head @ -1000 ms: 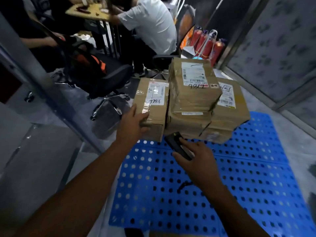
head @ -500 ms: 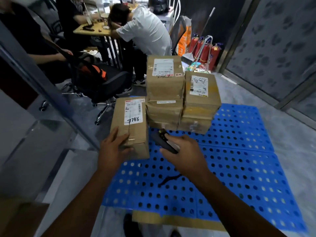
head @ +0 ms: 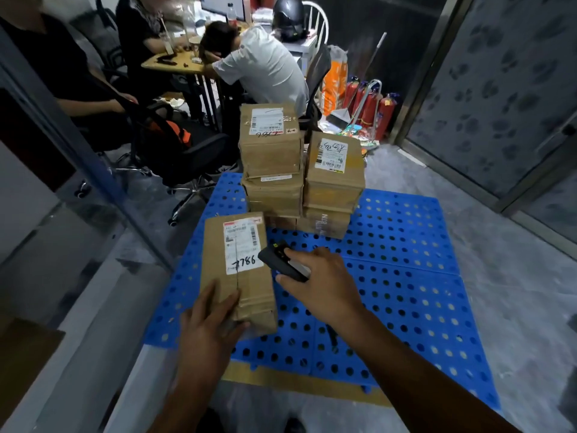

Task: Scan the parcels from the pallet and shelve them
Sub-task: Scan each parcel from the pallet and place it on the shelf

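My left hand [head: 209,323] grips the near end of a brown cardboard parcel [head: 239,270] with a white label marked 7786, held above the left side of the blue perforated pallet [head: 406,276]. In my right hand [head: 318,282] I hold a black handheld scanner [head: 282,260], its head pointing at the parcel's label from the right. Farther back on the pallet stands a stack of several taped cardboard parcels [head: 299,170] in two columns, labels facing up.
A metal shelf upright [head: 78,145] runs diagonally at the left. Behind the stack stand a black office chair [head: 175,151], people seated at a small table [head: 175,62], and red fire extinguishers [head: 371,107]. A flattened cardboard sheet [head: 299,385] lies under the pallet's near edge.
The parcel has come away from the stack toward me in my left hand. My right hand with the scanner has followed it and now points at the label.
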A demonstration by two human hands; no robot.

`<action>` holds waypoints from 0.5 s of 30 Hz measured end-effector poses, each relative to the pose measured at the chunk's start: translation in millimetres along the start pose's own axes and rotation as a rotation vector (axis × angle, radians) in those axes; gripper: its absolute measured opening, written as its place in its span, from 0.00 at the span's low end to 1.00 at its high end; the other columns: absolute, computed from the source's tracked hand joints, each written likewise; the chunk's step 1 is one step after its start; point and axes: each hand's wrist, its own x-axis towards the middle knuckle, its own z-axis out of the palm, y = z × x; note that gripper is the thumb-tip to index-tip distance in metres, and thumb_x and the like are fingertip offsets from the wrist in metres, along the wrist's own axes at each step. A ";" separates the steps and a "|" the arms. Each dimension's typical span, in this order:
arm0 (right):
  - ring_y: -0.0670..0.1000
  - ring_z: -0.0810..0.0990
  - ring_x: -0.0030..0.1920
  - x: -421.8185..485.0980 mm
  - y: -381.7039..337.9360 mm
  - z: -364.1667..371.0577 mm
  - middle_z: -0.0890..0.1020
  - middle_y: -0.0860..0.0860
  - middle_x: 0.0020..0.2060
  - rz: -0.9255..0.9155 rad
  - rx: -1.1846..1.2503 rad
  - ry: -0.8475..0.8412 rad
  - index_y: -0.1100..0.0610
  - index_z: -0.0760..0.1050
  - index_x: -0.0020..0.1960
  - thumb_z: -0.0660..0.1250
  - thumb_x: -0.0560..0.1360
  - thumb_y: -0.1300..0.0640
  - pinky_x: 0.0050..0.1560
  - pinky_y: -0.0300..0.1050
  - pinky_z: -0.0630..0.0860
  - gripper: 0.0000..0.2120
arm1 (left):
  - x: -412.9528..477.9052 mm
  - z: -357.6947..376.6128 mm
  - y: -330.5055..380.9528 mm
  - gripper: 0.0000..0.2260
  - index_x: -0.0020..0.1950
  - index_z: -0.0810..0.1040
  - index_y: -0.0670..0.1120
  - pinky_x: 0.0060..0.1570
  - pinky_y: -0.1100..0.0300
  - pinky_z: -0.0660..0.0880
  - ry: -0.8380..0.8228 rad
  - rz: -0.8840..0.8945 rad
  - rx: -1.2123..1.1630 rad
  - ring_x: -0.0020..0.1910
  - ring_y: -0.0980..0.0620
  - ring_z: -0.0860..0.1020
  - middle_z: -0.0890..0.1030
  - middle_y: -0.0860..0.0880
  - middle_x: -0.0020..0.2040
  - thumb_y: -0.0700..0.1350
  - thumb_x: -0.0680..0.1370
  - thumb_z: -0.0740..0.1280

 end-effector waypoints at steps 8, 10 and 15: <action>0.55 0.70 0.63 3.6 -7.4 -8.7 0.73 0.48 0.58 -0.048 -0.245 -0.173 0.38 0.70 0.73 0.69 0.74 0.38 0.52 0.53 0.76 0.27 | -5.7 -11.3 5.1 0.45 0.77 0.67 0.59 0.68 0.50 0.72 -0.235 -0.370 -0.368 0.75 0.47 0.65 0.52 0.51 0.82 0.54 0.64 0.84; 0.55 0.69 0.64 5.4 -14.7 -13.1 0.73 0.48 0.58 -0.039 -0.344 -0.214 0.38 0.70 0.72 0.68 0.74 0.37 0.53 0.53 0.76 0.27 | -1.8 -11.0 0.9 0.44 0.78 0.66 0.57 0.74 0.47 0.68 -0.288 -0.375 -0.407 0.79 0.48 0.61 0.55 0.50 0.82 0.54 0.65 0.83; 0.57 0.69 0.65 3.7 -33.5 -22.8 0.74 0.47 0.58 -0.032 -0.549 -0.246 0.37 0.71 0.71 0.69 0.74 0.38 0.53 0.54 0.75 0.26 | 0.3 -4.9 -1.9 0.41 0.79 0.64 0.58 0.72 0.61 0.61 -0.290 -0.361 -0.441 0.78 0.50 0.62 0.49 0.56 0.83 0.53 0.71 0.80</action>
